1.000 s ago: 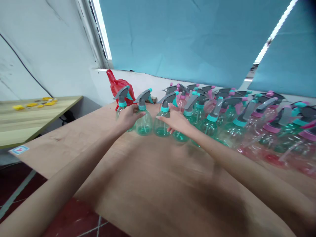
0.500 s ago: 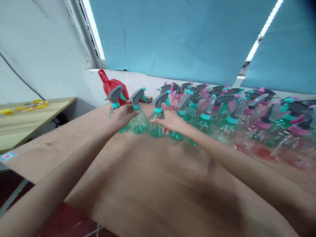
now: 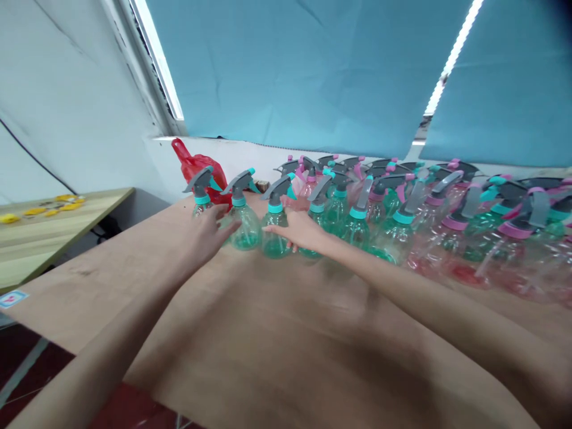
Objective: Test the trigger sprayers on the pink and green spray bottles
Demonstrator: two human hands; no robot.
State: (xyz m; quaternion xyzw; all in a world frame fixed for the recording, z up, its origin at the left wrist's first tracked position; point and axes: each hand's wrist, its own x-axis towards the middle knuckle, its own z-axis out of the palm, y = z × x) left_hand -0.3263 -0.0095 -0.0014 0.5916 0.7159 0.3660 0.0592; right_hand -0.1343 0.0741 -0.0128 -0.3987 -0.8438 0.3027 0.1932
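Observation:
Clear green spray bottles with grey trigger heads stand upright in a front row. My left hand (image 3: 208, 235) is in front of the leftmost spray bottle (image 3: 202, 201) and hides most of its body. Its fingers are apart, with nothing held. Beside it, a second spray bottle (image 3: 245, 232) stands to the right of my fingertips. My right hand (image 3: 301, 229) is around the right side of a third spray bottle (image 3: 273, 243), thumb across the front and fingers at its right side. Another green spray bottle (image 3: 316, 208) is partly hidden behind that hand.
Several more pink and green spray bottles (image 3: 456, 223) crowd the right side of the wooden table (image 3: 250, 333). A red plastic bag (image 3: 203, 167) lies at the back left. Yellow pieces (image 3: 62, 205) rest on a separate table (image 3: 27, 238) to the left.
My left hand has drawn back toward me from the leftmost bottles, its fingers now spread. My right hand stays at the third bottle. The view has shifted slightly.

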